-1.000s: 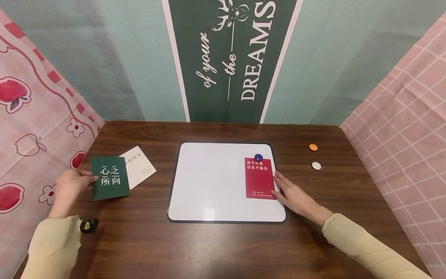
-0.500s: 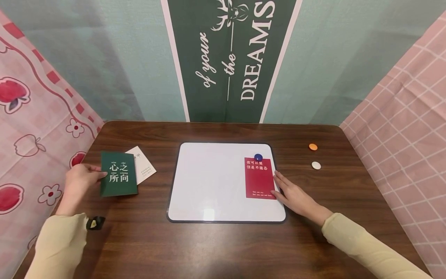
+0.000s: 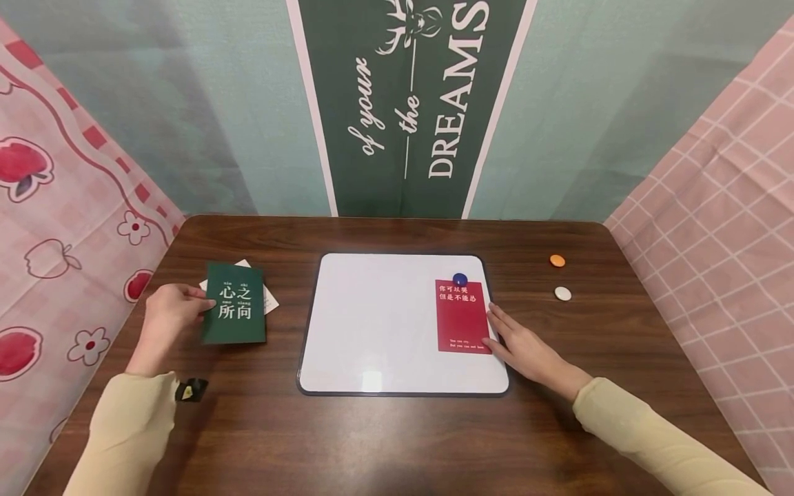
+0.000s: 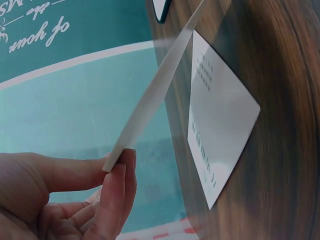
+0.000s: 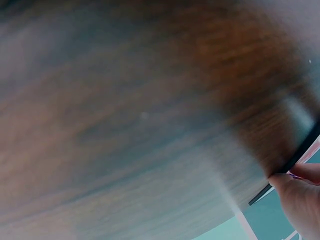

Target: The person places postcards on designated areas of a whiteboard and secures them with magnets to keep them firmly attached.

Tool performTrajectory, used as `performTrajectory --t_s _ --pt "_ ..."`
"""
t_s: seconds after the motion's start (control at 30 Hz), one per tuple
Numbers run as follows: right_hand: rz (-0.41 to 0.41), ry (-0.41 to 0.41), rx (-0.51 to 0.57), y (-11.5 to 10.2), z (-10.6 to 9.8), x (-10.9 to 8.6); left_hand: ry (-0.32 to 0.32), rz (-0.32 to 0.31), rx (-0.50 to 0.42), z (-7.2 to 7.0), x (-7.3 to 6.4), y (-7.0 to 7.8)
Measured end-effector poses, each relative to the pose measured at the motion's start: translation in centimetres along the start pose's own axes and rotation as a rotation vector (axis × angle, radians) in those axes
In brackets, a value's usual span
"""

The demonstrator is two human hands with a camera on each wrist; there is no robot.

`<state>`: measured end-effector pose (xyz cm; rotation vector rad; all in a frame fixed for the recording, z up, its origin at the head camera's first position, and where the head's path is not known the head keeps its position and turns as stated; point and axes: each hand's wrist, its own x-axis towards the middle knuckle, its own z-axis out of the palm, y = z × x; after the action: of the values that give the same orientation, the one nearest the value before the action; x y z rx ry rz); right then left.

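A green card [image 3: 233,324] with white characters is pinched at its left edge between the thumb and fingers of my left hand [image 3: 170,310]. In the left wrist view the card is seen nearly edge-on, above the table. Beneath it a white card [image 4: 220,115] with dark print lies on the wood, mostly covered in the head view. My right hand [image 3: 527,351] rests at the right edge of the whiteboard [image 3: 372,317], fingers extended, thumb and fingertips touching the right side of a red card [image 3: 462,320]. A round blue magnet [image 3: 460,280] sits on that card's top edge.
An orange magnet [image 3: 557,261] and a white magnet [image 3: 562,294] lie on the brown wooden table [image 3: 384,448], right of the whiteboard. Patterned pink cloths hang at the left and right, and a green cloth [image 3: 248,103] hangs behind the table.
My left hand has carried the green card to the right, over more of the white card. The right hand, red card and magnets have stayed in place.
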<state>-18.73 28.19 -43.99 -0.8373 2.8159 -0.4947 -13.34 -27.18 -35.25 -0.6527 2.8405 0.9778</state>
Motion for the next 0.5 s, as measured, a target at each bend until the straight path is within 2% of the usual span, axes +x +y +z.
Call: performTrajectory --t_s 0.27,0.5 --pt "0.008 -0.002 0.004 0.0 0.0 0.0 -0.030 -0.033 -0.037 1.2 0.1 1.3" --pt "0.014 -0.008 0.003 0.1 0.1 0.0 -0.043 0.004 -0.069 1.9 -0.1 2.3"
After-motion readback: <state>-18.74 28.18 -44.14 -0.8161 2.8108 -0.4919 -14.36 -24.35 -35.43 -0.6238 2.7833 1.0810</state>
